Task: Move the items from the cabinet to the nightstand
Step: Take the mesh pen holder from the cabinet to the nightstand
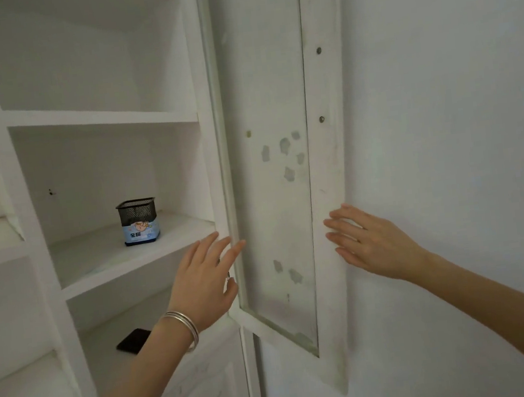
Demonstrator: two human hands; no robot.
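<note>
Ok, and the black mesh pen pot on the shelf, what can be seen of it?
The pen pot is a square black wire-mesh box with a solid rim and open top. A blue and white printed pack or label fills its lower half. It stands upright on the white shelf; nothing else touches it.

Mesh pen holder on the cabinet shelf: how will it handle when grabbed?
The mesh pen holder probably lifts light: open wire mesh, nothing sticking out. Its banded rim looks stiff enough to pinch. Square flat base: should slide, not roll.
</note>
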